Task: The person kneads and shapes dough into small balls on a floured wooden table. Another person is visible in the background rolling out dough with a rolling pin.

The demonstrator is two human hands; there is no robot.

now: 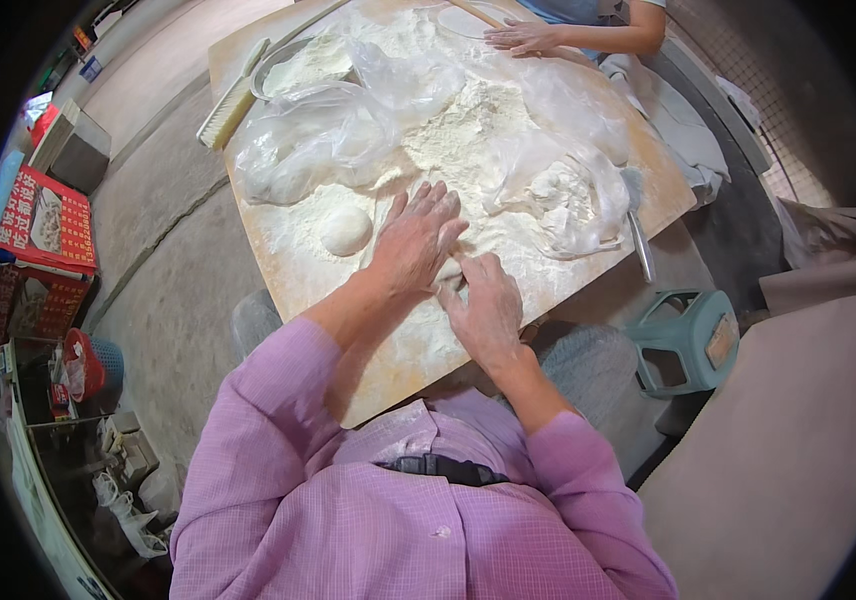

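Observation:
A small piece of pale dough (449,271) lies on the floured wooden board (368,390), mostly hidden by my hands. My left hand (419,240) is laid flat, palm down, over the board, its fingers stretched away from me. What lies under that palm is hidden. My right hand (484,304) curls its thumb and fingers around the near end of the dough. Left of my hands, a round dough ball (346,231) rests in loose flour (308,217). Beyond them, flour is heaped (473,120) across the board.
Clear plastic bags (315,139) and an opened bag of floury dough (559,191) lie on the board. A bristle brush (233,105) leans by a flour bowl (278,71). A metal-handled blade (642,244) overhangs the right edge. Another person's hand (522,36) is near a rolling pin (477,12).

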